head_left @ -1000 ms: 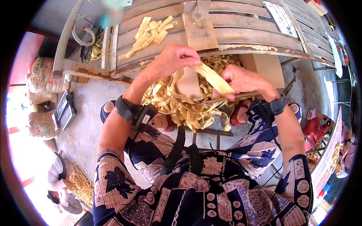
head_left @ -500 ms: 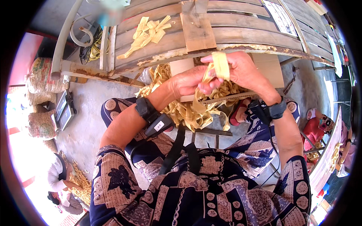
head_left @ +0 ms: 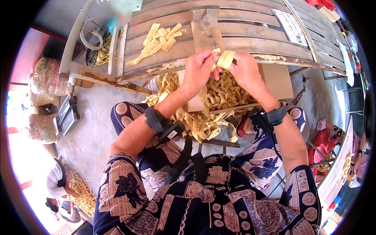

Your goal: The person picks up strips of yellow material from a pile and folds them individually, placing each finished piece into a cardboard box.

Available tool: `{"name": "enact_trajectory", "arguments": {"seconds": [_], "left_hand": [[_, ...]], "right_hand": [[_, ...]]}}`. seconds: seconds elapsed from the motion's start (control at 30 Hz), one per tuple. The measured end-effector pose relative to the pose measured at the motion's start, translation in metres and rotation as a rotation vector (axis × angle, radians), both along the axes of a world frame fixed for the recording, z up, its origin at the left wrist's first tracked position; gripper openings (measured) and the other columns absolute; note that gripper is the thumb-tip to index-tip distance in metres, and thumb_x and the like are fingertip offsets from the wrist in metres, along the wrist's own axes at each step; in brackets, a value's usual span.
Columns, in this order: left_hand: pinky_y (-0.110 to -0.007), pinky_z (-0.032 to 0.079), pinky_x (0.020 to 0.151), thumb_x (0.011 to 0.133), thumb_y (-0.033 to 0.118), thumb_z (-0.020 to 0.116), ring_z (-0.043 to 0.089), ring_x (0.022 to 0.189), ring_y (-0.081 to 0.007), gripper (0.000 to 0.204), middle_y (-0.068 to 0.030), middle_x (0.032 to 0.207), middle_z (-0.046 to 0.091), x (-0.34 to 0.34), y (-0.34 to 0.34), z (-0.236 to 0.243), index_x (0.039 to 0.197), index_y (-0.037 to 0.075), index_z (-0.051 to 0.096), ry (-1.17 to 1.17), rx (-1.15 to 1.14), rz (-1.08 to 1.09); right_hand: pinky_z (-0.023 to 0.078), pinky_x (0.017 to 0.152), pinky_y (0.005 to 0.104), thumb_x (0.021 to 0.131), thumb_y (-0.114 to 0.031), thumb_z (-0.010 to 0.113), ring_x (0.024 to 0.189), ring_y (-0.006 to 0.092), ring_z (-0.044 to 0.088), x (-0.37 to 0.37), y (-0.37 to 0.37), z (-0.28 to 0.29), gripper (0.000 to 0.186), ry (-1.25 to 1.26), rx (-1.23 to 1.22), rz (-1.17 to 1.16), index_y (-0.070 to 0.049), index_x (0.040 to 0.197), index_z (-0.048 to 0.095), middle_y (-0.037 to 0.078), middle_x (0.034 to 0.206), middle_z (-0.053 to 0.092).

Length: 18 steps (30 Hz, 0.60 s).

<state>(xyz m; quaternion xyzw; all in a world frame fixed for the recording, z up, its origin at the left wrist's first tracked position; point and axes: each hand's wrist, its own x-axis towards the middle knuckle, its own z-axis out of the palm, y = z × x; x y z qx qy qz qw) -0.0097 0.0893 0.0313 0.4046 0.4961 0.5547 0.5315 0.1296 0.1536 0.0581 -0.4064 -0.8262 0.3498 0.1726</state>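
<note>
A pale yellow strip (head_left: 226,59) is held between both hands, above the open cardboard box (head_left: 276,80) and overlapping the bench's front edge in this view. Judging by its thin, ribbed look, it should be very light, soft and easily folded, with little slip but some risk of splitting along the grain. It is best taken flat across its width, between thumb and fingertips, close to the fold.

The broad visible part is bent into a band at the right fingers, its long axis running steeply, leaning from upper right to lower left. A short bit is seen pointing up by the left thumb; where the other end points cannot be told.

The strip is pinched by the left hand (head_left: 197,72), its fingertips closed together; by the right hand (head_left: 246,69), fingers curled, the band is gripped near the thumb.

Below, short curled pieces (head_left: 227,92) are heaped in the box, and long loose strips (head_left: 201,123) are draped before it. More strips (head_left: 158,41) are laid on the slatted bench (head_left: 254,32).
</note>
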Motion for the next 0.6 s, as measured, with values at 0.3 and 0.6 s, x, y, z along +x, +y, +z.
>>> {"name": "enact_trajectory", "arguments": {"seconds": [0.3,0.6], "left_hand": [[-0.023,0.045,0.060,0.091,0.039,0.041,0.057,0.061,-0.0113,0.043,-0.0077,0.075,0.059,-0.009,0.003,-0.001,0.094,-0.001,0.054,0.317,-0.092,-0.217],[-0.026,0.043,0.047,0.085,0.017,0.042,0.056,0.052,-0.0149,0.020,-0.0083,0.064,0.055,0.006,-0.006,0.001,0.087,-0.002,0.048,0.219,-0.073,0.013]], "right_hand": [[0.046,0.060,0.0353,0.069,-0.016,0.061,0.065,0.0323,0.058,-0.001,0.003,-0.024,0.012,-0.037,0.062,-0.015,-0.005,0.074,0.064,0.014,0.068,0.061],[0.047,0.071,0.0328,0.073,-0.007,0.057,0.084,0.0279,0.058,0.000,-0.010,-0.026,0.010,0.294,0.388,0.162,0.002,0.071,0.061,0.012,0.103,0.058]]}}
